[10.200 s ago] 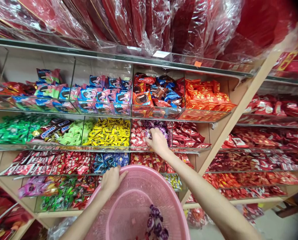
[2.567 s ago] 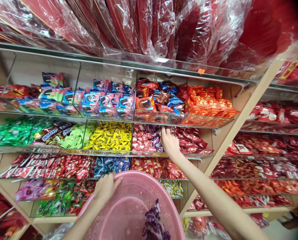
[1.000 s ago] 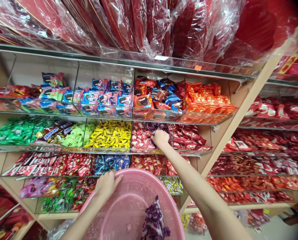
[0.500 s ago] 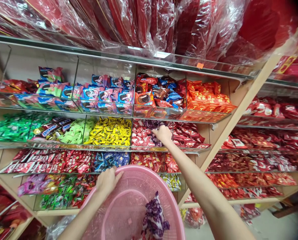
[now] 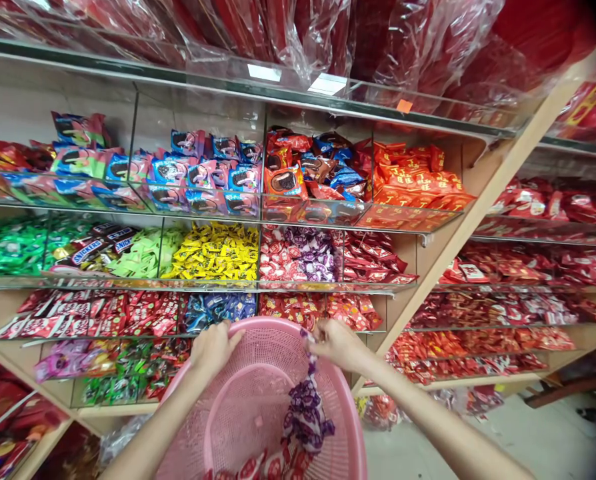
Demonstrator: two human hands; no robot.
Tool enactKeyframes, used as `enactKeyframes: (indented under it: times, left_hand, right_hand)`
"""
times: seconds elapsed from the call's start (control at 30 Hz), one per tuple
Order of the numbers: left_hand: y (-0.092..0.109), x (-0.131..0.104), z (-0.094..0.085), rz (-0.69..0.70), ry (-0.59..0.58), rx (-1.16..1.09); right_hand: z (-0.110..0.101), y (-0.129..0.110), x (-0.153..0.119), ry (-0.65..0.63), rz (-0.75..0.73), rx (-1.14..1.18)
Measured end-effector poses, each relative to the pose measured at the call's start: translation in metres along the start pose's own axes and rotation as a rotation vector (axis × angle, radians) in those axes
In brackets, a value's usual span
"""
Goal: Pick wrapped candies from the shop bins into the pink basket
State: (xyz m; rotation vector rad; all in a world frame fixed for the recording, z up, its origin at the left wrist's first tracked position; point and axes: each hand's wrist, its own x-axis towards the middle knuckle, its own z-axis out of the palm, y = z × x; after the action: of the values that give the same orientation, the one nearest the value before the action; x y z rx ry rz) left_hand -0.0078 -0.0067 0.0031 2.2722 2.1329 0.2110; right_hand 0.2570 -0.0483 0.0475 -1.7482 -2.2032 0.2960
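My left hand (image 5: 215, 347) is closed on the far rim of a pink plastic basket (image 5: 273, 325), thumb over the edge. Above the basket's right rim is my right hand (image 5: 337, 345), its fingers curled round some purple-and-white wrapped candies (image 5: 308, 339). Below those fingers, more such candies trail down toward a purple-and-white candy heap (image 5: 305, 417) inside the basket. Red-wrapped candies (image 5: 273, 463) lie at the basket's bottom, partly cut off by the frame edge. On the shelf beyond, a compartment holds purple-and-white candies (image 5: 318, 255) beside red-and-white ones (image 5: 279, 257).
Glass-fronted shelves hold yellow-wrapped candies (image 5: 218, 253), Snickers bars (image 5: 91, 250), orange packets (image 5: 418, 177) and blue-pink cookie packs (image 5: 203, 175). A slanting wooden upright (image 5: 471, 200) divides the shelving on the right. Plastic-wrapped red goods (image 5: 318, 40) hang over the top.
My right hand has come from the purple candy compartment down to the basket rim, bringing candies. More red-wrapped candies show at the basket's bottom. The left hand keeps its hold on the rim.
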Motion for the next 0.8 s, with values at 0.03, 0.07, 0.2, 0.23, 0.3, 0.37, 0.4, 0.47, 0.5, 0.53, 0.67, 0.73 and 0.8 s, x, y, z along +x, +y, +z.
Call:
enactKeyframes:
  times: [0.03,0.07,0.2,0.23,0.3,0.37,0.4,0.47,0.5,0.53,0.67,0.73,0.8]
  left_hand:
    - [0.0,0.001,0.001,0.002,0.0,0.002]
    - [0.0,0.001,0.002,0.001,-0.003,0.003]
    - [0.003,0.003,0.002,-0.002,-0.016,0.003]
    - [0.004,0.003,0.002,0.003,-0.018,0.004]
    - [0.006,0.002,0.0,0.011,-0.02,0.004]
    - [0.007,0.001,-0.002,0.006,-0.029,0.002]
    - [0.007,0.0,-0.003,-0.002,-0.035,0.001]
    - [0.007,0.0,-0.003,-0.009,-0.041,0.001]
    - [0.007,0.0,-0.003,-0.009,-0.039,0.004]
    - [0.007,0.0,-0.002,-0.007,-0.034,0.007]
    - [0.007,0.0,0.0,0.007,-0.018,0.004]
    - [0.008,-0.001,0.0,0.011,-0.017,0.001]
    - [0.007,-0.002,0.0,0.011,-0.013,0.002]
  right_hand:
    - [0.008,0.005,-0.009,-0.062,0.037,-0.052]
    - [0.015,0.009,-0.016,-0.115,0.081,-0.106]
    - [0.024,0.011,-0.035,-0.24,0.199,-0.256]
    - [0.026,0.008,-0.038,-0.252,0.205,-0.286]
    - [0.03,0.001,-0.043,-0.258,0.198,-0.358]
    - [0.035,-0.006,-0.046,-0.249,0.177,-0.43]
    - [0.037,-0.009,-0.047,-0.242,0.161,-0.452]
    - [0.035,-0.011,-0.045,-0.218,0.133,-0.464]
    - [0.03,-0.012,-0.042,-0.193,0.125,-0.459]
    - [0.022,-0.012,-0.037,-0.155,0.118,-0.451]
    - [-0.027,-0.012,0.0,0.084,0.085,-0.434]
    - [-0.053,-0.01,0.026,0.178,0.078,-0.449]
    - [-0.073,-0.009,0.054,0.202,0.108,-0.47]
